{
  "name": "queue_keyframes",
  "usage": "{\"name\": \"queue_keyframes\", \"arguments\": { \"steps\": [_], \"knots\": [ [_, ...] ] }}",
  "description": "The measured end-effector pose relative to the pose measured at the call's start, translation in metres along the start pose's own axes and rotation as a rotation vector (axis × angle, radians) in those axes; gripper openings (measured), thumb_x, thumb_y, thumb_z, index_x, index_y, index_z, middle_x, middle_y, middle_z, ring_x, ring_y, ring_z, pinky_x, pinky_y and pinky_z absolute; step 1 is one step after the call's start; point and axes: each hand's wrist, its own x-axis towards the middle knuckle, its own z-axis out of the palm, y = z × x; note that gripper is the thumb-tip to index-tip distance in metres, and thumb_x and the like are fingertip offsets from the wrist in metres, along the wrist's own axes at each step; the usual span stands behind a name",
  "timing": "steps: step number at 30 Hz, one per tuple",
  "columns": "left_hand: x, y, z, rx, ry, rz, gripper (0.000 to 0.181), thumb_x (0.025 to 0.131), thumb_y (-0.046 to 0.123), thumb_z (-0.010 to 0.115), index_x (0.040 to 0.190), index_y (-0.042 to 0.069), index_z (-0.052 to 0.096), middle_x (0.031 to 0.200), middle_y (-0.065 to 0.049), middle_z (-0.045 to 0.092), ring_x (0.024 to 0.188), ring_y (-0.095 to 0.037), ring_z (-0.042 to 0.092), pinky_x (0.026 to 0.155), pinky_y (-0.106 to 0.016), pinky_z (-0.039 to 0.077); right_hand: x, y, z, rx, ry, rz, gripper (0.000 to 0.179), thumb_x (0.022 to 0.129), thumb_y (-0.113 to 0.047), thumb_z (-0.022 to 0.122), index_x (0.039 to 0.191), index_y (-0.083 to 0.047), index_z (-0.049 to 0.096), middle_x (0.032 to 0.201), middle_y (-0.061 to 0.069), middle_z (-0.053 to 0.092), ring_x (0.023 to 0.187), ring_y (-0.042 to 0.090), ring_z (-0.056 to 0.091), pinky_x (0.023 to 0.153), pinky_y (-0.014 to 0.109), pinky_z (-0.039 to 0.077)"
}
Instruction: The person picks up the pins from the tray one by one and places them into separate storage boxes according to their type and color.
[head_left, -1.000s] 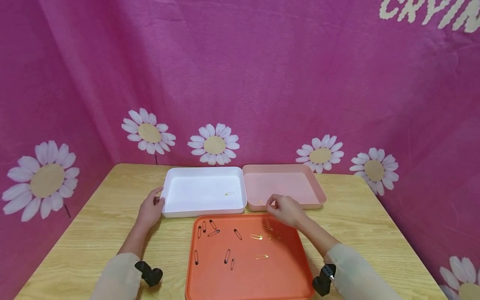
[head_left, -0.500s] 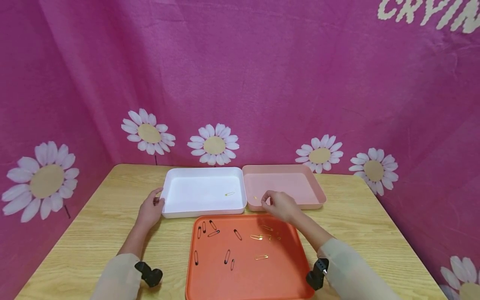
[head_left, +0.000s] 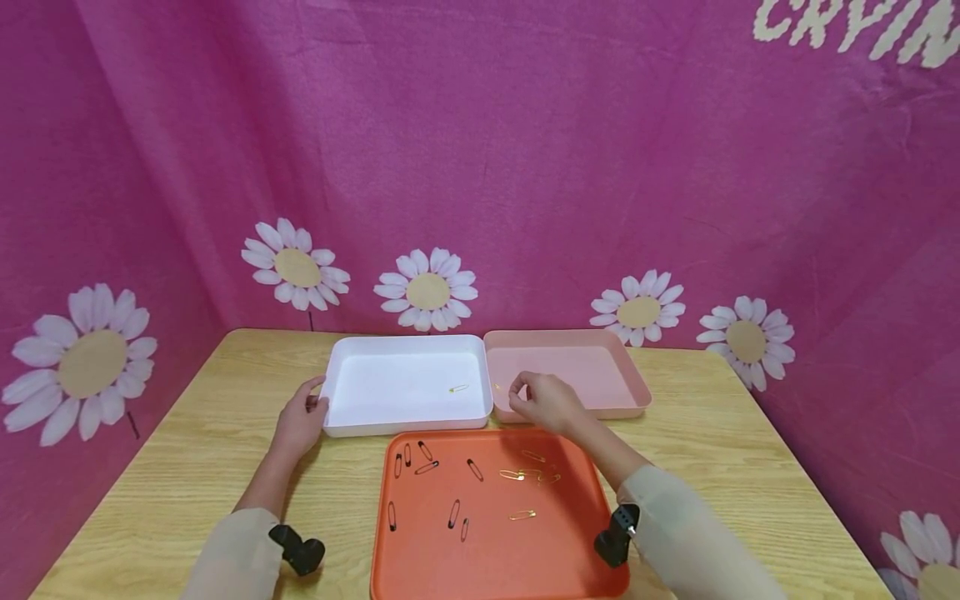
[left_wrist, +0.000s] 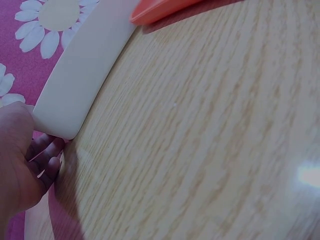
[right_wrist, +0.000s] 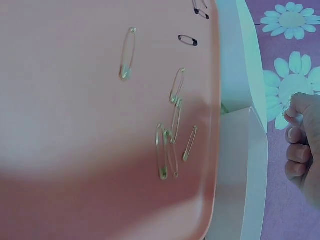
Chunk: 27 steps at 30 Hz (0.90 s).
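Note:
My right hand [head_left: 547, 402] is above the left part of the pink tray [head_left: 603, 375], pinching a small gold safety pin [head_left: 498, 387] between thumb and forefinger. In the right wrist view a bit of that safety pin [right_wrist: 287, 106] pokes out at the fingertips; the rest is hidden. At the left end of the white tray [head_left: 397, 383], my left hand [head_left: 298, 423] grips the rim. Its lower fingers [left_wrist: 47, 162] curl loosely by the tray's corner in the left wrist view. One gold safety pin [head_left: 458, 388] lies inside the white tray.
An orange tray [head_left: 495, 567] sits in front of both trays. Several black safety pins [head_left: 453, 514] lie on its left half, several gold safety pins [head_left: 522, 515] on its right. A wooden table [head_left: 157, 475] bears everything; a magenta curtain [head_left: 480, 167] hangs behind.
My right hand has moved left and slightly away from me over the pink tray, carrying the gold safety pin toward the white tray. The left hand stays in place.

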Motion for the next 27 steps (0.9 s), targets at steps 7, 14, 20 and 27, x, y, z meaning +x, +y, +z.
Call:
{"name": "queue_keyframes", "arguments": {
  "steps": [7,14,20,27],
  "knots": [
    [0.000,0.000,0.001,-0.001,0.003,0.005,0.049,0.098,0.016,0.037,0.145,0.007,0.028,0.125,-0.027,0.048,0.112,-0.036,0.047,0.097,-0.047,0.039,0.009,-0.007,0.006,0.062,0.015,0.011,0.012,0.082,-0.019,0.056,0.084,-0.011,0.065,0.057,-0.004,0.045,0.055,0.010,0.041,0.054,0.024,0.032],
    [0.000,0.000,0.001,-0.002,0.003,0.002,0.049,0.098,0.016,0.037,0.146,0.007,0.028,0.124,-0.027,0.048,0.111,-0.035,0.047,0.096,-0.046,0.039,0.016,-0.013,0.009,0.106,0.003,0.038,0.012,0.083,-0.019,0.058,0.084,-0.010,0.065,0.055,-0.004,0.042,0.054,0.011,0.040,0.053,0.024,0.031],
    [0.001,0.000,0.000,-0.001,-0.001,-0.008,0.049,0.099,0.017,0.036,0.147,0.008,0.026,0.125,-0.025,0.047,0.111,-0.034,0.046,0.097,-0.047,0.039,0.023,-0.016,0.013,0.132,-0.002,0.067,0.013,0.083,-0.019,0.059,0.084,-0.008,0.065,0.057,-0.002,0.043,0.056,0.012,0.041,0.053,0.023,0.032],
    [0.000,0.000,0.000,-0.005,0.000,-0.004,0.050,0.099,0.017,0.036,0.146,0.008,0.027,0.125,-0.026,0.047,0.113,-0.035,0.046,0.098,-0.048,0.038,0.030,-0.019,0.020,0.169,-0.009,0.089,0.015,0.084,-0.019,0.058,0.086,-0.006,0.065,0.060,-0.001,0.047,0.059,0.012,0.044,0.056,0.023,0.034]
  ]
}}
